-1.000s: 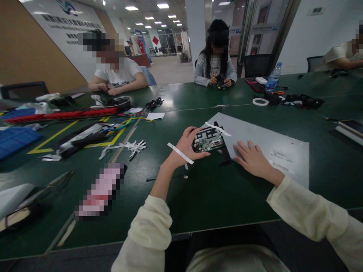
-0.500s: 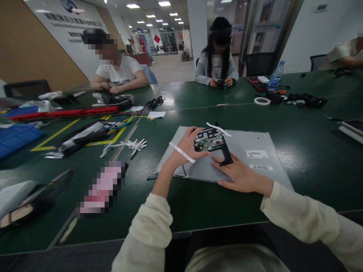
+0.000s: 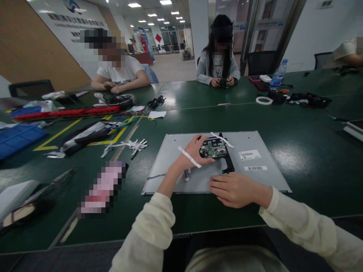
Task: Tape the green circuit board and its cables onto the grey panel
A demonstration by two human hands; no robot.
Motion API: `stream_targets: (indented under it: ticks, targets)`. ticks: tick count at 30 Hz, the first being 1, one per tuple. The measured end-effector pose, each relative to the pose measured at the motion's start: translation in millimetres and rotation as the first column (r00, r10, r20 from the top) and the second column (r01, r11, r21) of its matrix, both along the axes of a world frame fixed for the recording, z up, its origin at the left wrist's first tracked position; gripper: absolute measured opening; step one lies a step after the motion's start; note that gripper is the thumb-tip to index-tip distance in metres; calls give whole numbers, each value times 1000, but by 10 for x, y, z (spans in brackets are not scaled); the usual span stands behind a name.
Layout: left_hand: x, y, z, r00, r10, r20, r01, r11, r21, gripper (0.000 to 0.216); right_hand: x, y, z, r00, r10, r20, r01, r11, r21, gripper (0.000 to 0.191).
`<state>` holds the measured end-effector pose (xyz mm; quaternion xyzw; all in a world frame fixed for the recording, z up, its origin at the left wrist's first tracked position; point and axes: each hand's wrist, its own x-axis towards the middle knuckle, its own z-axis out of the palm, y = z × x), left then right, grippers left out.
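Surface: dark green, smooth top [image 3: 195, 215], its near edge in front of the person.
Right grip: bare right hand [image 3: 234, 190], fingers together, tips lying over the panel's near edge; whether it pinches that edge cannot be told.
Panel: flat grey rectangular metal sheet [image 3: 195, 185] with white labels [image 3: 249, 155], lying set in from the surface's near edge.
Panel axis: long axis left to right, roughly parallel to the surface's near edge; labelled face up.
Left grip: bare left hand [image 3: 191, 154], thumb and fingers closed around the left part of the bracket.
Bracket: black plastic frame [image 3: 228, 163] carrying a green circuit board [image 3: 214, 150], over the panel's middle; contact with the panel cannot be confirmed.
Bracket direction: component side up; right-hand arm points toward the surface's near edge, slanting slightly right. Left end hidden, so the overall long axis is uncertain.
Handling, judged: hold the bracket by its plastic rim, not the components. Steady the panel with light, flat pressure. Keep the short pale-ended lead [image 3: 186, 176] out from under the frame, and the narrow white tape strip [image 3: 227, 142] unfolded.
Beyond: white tape ring [image 3: 264, 101], toward the surface's far edge.
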<state>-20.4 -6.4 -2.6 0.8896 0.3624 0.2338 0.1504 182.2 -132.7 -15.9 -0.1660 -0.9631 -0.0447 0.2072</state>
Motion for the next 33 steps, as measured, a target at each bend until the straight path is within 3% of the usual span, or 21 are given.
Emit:
stream_targets:
  ticks: [12,14,16,18,19,21,23,24,26,33]
  targets:
    - [62,-20,-139,998,-36,-49,33,998,-58,91,10,-30,2,995,77,-66,-76,997,17,30]
    - [63,-26,-140,998,-38,-56,34,997,-72,93,65,3,35,992,23,-123,-24,1000,-7,30]
    - [67,-35,-135,998,-38,-56,34,996,-81,96,163,79,53,974,-138,-178,128,990,-67,32]
    - [72,-47,-120,998,-33,-61,28,996,-90,98,300,190,28,895,-408,-178,385,911,-150,37]
    - [74,-54,-108,997,-30,-66,23,995,-97,99,378,250,-5,818,-556,-149,529,828,-184,40]
    - [75,-68,-80,997,-28,-77,19,993,-116,100,531,357,-109,606,-793,-59,769,603,-213,48]
    - [76,-79,-54,996,-32,-84,20,991,-130,100,655,426,-231,421,-906,48,894,406,-190,53]
    - [76,-82,-46,996,-32,-86,20,991,-134,100,700,444,-284,371,-924,96,921,352,-167,55]
    - [75,-81,-40,996,-26,-91,14,991,-137,99,752,458,-358,335,-928,165,940,318,-120,55]
    - [-2,-1,-27,998,-1,-71,-7,992,-123,99,849,517,-395,372,-903,214,927,370,-51,54]
